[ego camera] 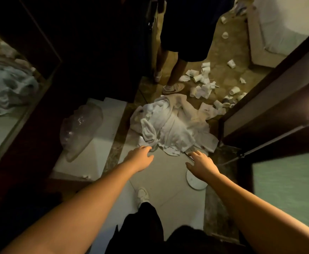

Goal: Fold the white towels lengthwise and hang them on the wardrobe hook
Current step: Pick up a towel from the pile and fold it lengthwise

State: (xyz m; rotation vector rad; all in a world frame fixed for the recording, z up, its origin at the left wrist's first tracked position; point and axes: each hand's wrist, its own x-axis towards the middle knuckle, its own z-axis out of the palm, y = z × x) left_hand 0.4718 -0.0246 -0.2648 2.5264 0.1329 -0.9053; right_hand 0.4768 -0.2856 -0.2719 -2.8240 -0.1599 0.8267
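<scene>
Both hands reach down toward the towels [170,125], a crumpled white heap on the floor [161,173] in the doorway. Left hand [140,158] at the heap's near edge, fingers loosely curved, grip empty; contact unclear. Right hand [201,164] just short of the heap, fingers spread, grip empty.

Advice: pick one towel only, find its two corners on a short edge, lift and shake out before folding lengthwise.

Floor is pale tile near, darker patterned beyond. Paper cups [203,85] litter it behind the heap. Another person's legs [173,76] stand there. Plastic bag [80,129] left, round white lid [195,182] under the right wrist. Hook not seen.
</scene>
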